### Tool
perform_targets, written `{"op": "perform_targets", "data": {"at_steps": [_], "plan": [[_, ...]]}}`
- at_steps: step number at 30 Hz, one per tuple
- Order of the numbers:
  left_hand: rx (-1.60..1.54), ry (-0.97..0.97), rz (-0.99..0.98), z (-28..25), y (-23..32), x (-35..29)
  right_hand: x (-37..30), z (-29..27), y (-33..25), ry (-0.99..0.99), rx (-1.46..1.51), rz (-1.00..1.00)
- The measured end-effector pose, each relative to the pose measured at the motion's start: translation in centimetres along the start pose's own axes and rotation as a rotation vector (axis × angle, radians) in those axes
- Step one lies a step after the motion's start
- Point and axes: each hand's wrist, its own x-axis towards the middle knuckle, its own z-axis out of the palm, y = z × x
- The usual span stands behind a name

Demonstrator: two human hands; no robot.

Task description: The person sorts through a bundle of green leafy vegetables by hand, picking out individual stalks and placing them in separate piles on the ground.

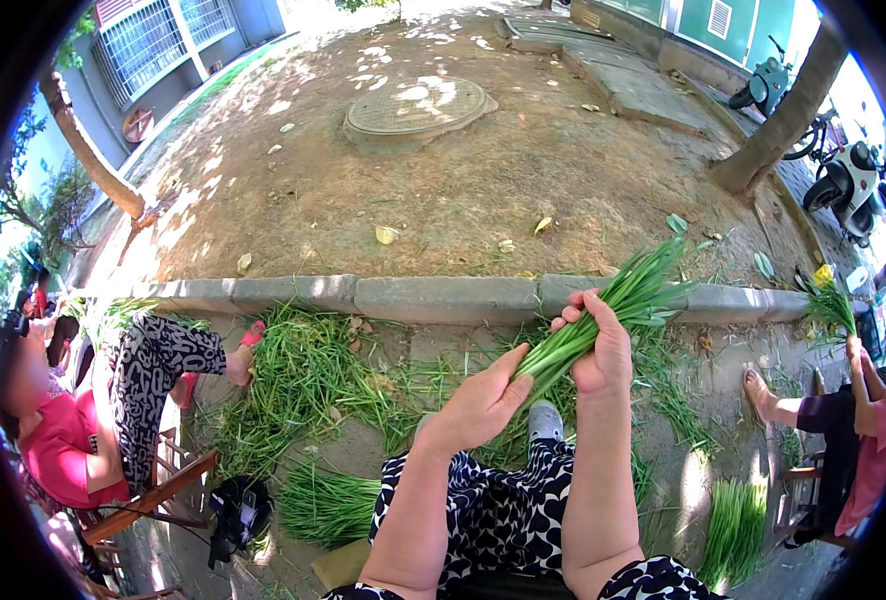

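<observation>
Right of centre, a bunch of green stalks (648, 282) slants upward! Left hand (478, 400) pinches its lower end, right hand (600, 345) curls fingers round its middle (loose stalks (298, 375) lie heaped centre-left).

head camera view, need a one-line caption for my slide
Left hand and right hand hold a bundle of long green stalks before a stone curb, loose green blades heaped nearby.
</observation>
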Motion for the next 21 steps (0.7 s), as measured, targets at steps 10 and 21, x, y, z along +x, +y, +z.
{"op": "perform_targets", "data": {"at_steps": [10, 21], "plan": [[0.582, 0.228, -0.051, 2.6, 0.0, 0.7, 0.0, 0.4, 1.5, 0.092, -0.009, -0.054], [-0.174, 0.259, -0.075, 2.4, -2.0, 2.0, 0.0, 0.0, 3.9, 0.009, -0.381, 0.186]]}}
